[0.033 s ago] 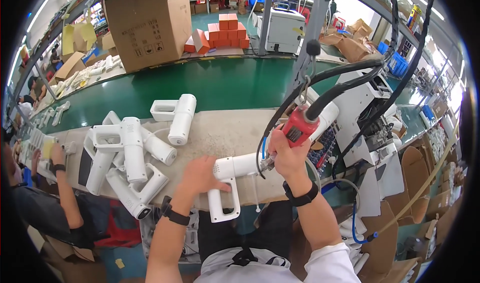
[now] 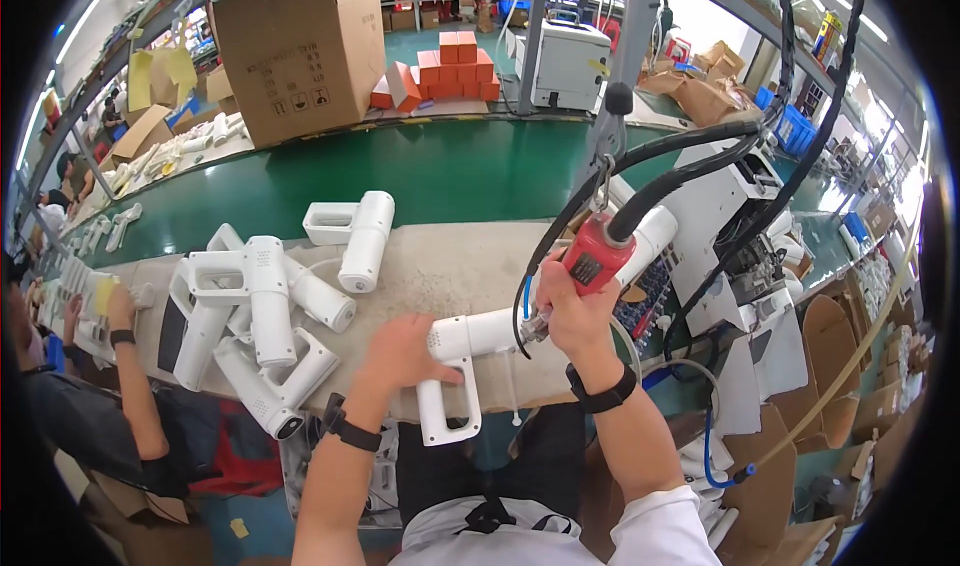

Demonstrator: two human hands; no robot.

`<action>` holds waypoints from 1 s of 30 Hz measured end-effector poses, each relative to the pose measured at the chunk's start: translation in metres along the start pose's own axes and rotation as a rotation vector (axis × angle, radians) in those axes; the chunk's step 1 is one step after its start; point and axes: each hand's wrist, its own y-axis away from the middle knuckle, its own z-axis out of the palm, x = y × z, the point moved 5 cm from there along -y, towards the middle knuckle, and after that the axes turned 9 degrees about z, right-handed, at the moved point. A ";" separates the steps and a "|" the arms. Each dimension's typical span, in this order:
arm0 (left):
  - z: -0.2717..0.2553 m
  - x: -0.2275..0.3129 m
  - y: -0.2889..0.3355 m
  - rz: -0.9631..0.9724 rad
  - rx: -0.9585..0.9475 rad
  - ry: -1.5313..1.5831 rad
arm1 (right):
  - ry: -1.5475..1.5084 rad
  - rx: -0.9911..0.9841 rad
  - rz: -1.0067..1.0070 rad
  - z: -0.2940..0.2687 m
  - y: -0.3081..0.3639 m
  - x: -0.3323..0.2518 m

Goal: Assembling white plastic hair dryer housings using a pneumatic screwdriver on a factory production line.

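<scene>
Head view, change: vs prior frame, nearly none; slight shift of view only, both hands & tool in same pos.
Meaning for work (judged): same stage; no finished step to log.
White unit (image 2: 482, 333): at bench front edge, barrel lying approx. crosswise, loop handle toward wearer, overhanging edge.
L hand (image 2: 398, 351): clamped on unit's left end, thumb at handle opening.
R hand (image 2: 575, 311): wrapped round red tool (image 2: 598, 256), apart from L hand.
Tool tip: at barrel's right end; contact partly hidden by R hand, can't tell.
Tool suspension: metal hook (image 2: 602, 181) above, w/ thick black cable (image 2: 690, 181) running up R.
Other white units (image 2: 266, 296): heaped L of L hand; one more (image 2: 366, 241) lies apart, farther back.
Bench mat (image 2: 450, 271): beige, under unit & heap.
</scene>
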 end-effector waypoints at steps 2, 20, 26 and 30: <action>-0.001 0.000 -0.002 -0.012 0.004 -0.006 | 0.031 -0.032 -0.001 0.004 -0.004 -0.006; 0.009 -0.010 -0.008 -0.036 -0.039 0.073 | -0.134 -0.016 0.010 0.095 -0.030 -0.019; 0.005 -0.008 -0.009 -0.027 0.034 0.136 | -0.101 -0.023 0.073 0.101 -0.030 0.016; 0.003 -0.005 -0.010 -0.052 -0.043 0.099 | 0.023 -0.083 0.053 0.107 -0.028 0.018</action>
